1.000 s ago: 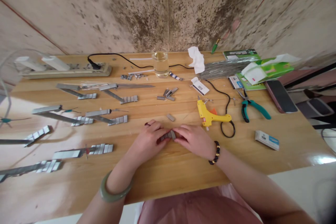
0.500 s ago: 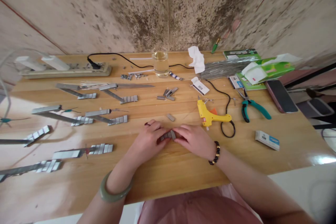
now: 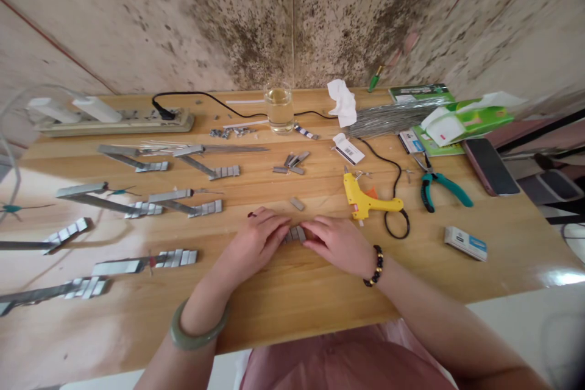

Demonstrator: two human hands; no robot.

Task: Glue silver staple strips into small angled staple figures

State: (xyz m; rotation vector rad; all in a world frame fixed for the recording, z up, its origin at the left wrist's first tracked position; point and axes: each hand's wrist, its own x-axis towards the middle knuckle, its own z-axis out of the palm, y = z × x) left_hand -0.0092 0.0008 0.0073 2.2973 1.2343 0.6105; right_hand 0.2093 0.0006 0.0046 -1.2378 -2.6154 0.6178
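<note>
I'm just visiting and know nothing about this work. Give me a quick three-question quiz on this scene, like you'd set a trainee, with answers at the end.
1. What lies between the fingers of the left hand and those of the right hand?
A) a paper tissue
B) a row of small grey pieces
C) a glass

2. True or false: the teal-handled pliers lie between the yellow glue gun and the phone.

3. Fill in: the left wrist wears a pale green ____.

Key: 1 B; 2 true; 3 bangle.
</note>
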